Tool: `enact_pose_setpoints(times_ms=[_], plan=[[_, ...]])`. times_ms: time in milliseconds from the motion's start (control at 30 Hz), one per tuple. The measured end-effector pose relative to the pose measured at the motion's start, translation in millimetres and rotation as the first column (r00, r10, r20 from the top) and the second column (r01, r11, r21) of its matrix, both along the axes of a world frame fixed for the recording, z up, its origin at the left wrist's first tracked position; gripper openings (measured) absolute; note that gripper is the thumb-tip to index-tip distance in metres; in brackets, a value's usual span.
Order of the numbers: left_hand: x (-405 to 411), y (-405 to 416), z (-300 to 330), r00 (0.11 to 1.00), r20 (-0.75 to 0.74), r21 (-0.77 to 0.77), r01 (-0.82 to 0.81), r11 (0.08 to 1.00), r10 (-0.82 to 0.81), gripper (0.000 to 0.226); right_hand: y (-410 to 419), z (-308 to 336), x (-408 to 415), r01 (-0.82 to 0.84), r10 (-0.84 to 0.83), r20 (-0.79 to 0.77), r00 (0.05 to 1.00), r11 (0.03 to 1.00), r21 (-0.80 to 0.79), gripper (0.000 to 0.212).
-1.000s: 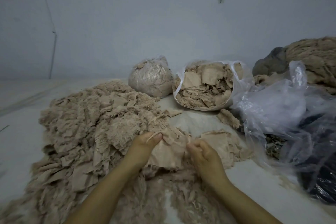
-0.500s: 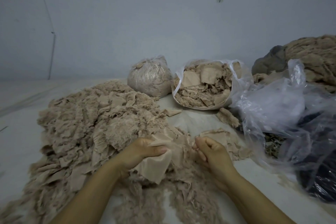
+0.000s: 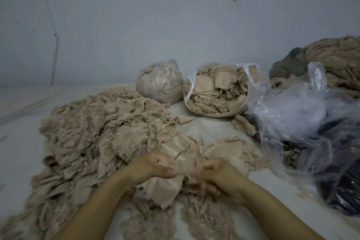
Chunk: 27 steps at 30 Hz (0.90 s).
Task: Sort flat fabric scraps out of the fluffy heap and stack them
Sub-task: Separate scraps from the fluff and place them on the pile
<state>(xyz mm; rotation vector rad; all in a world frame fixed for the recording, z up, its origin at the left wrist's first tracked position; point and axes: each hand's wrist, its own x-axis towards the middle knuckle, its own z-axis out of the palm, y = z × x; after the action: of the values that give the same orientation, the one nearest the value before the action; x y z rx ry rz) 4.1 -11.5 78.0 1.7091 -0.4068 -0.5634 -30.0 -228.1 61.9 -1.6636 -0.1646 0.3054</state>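
left hand (image 3: 153, 167): fingers curled round the top edge of a flat fabric scrap (image 3: 161, 191), which hangs just in front of the fluffy heap (image 3: 101, 132)
right hand (image 3: 218, 177): curled in too, blurry, seems to be pinching fuzz at the same scrap's edge, can't be sure
stack (image 3: 231, 150): flat pieces piled just past the right hand, on the pale floor sheet (image 3: 210, 128)
how it handles: my guess is super light, limp, not fragile, sheds fluff. best pinched at a corner or edge so it hangs flat
around: tied bag (image 3: 159, 84) and open bag of scraps (image 3: 218, 91) at the back by the wall, crumpled clear plastic (image 3: 303, 115) on the right
in the way: loose fluff clinging to the scrap, plus that plastic crowding the stack
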Motion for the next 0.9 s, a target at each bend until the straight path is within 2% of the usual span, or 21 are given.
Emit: enact_pose_setpoints(times_ms=[67,133,200,267,300,367,433,467,567,667,767,800,833,867,900], plan=[[-1,-3,1,1.000,-0.007,-0.070,-0.027,0.997,0.026,0.013,4,-3,-3,-0.187,0.186,-0.022,0.982,0.959,-0.212,0.030],[-1,-8,3,0.991,-0.056,-0.182,-0.133,0.974,0.125,0.012,5,-6,-2,-0.138,0.168,0.058,0.984,0.926,-0.351,0.028],[3,-7,7,0.956,-0.083,-0.263,-0.293,0.919,0.281,0.013,1,-7,-1,-0.071,0.112,0.095,0.989,0.930,-0.361,0.026],[7,-4,9,0.927,-0.075,-0.255,-0.374,0.892,0.367,0.015,1,-7,-5,-0.114,0.149,0.080,0.986,0.935,-0.335,0.016],[7,-3,8,0.924,-0.105,-0.250,-0.381,0.890,0.367,0.014,3,-5,-7,-0.089,0.127,0.101,0.987,0.944,-0.317,0.012],[3,-8,7,0.936,-0.172,-0.236,-0.343,0.909,0.308,0.020,9,-4,-6,0.075,-0.039,0.184,0.982,0.978,-0.196,0.024],[0,-18,1,0.966,-0.144,-0.163,-0.239,0.957,0.217,0.030,14,-3,-2,0.178,-0.167,0.190,0.968,0.983,-0.041,0.039],[-2,-24,-1,0.978,-0.113,-0.131,-0.190,0.973,0.176,0.031,18,-3,0,0.191,-0.191,0.175,0.966,0.981,0.014,0.039],[-4,-40,-4,0.985,-0.045,-0.107,-0.169,0.980,0.165,0.037,30,-7,4,0.280,-0.314,0.104,0.944,0.926,0.253,0.013],[-1,-42,-1,0.978,0.018,-0.069,-0.208,0.976,0.210,0.037,18,-5,17,0.460,-0.512,0.112,0.852,0.833,0.308,0.022],[3,-36,0,0.961,0.066,0.008,-0.269,0.963,0.268,0.036,-10,7,31,0.533,-0.588,0.124,0.799,0.789,0.307,0.017],[5,-35,0,0.957,0.065,0.001,-0.284,0.959,0.283,0.034,-22,11,36,0.566,-0.619,0.138,0.773,0.772,0.290,0.016],[6,-34,1,0.954,0.056,-0.020,-0.295,0.955,0.296,0.030,-35,14,42,0.602,-0.636,0.191,0.748,0.771,0.207,0.016],[6,-33,2,0.951,0.043,-0.053,-0.304,0.951,0.306,0.026,-50,15,48,0.635,-0.611,0.285,0.739,0.772,0.008,0.013],[6,-33,3,0.950,0.027,-0.091,-0.309,0.947,0.313,0.024,-62,17,52,0.644,-0.531,0.389,0.753,0.716,-0.271,0.011]])
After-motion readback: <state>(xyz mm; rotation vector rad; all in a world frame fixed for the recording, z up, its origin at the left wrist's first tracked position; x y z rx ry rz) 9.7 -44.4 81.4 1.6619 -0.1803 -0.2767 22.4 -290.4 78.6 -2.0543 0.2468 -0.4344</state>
